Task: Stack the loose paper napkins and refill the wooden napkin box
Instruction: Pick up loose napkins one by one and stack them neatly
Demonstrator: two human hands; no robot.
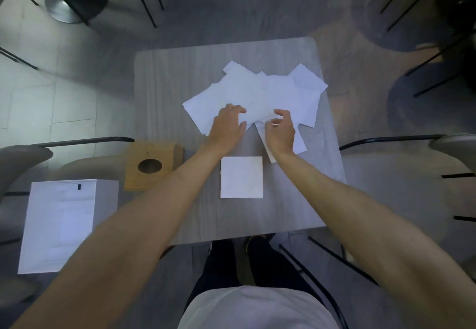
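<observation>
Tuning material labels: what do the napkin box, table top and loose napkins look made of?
Napkin box: light tan wood, matte, faint grain; species unclear. Table top: grey wood-grain pattern, likely laminate, low sheen; not certain. Loose napkins: thin white paper, matte, lying flat and overlapping.

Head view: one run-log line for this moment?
left hand: on loose napkins | right hand: pinching one | neat stack: near edge | wooden napkin box: untouched

Heap of loose napkins [257, 91] lying white, overlapping, fanned across far half of table [164, 76]. napkin stack [241, 177] lying squared, flat, nearer. wooden napkin box [152, 166] sitting at left edge, round hole facing up.
</observation>
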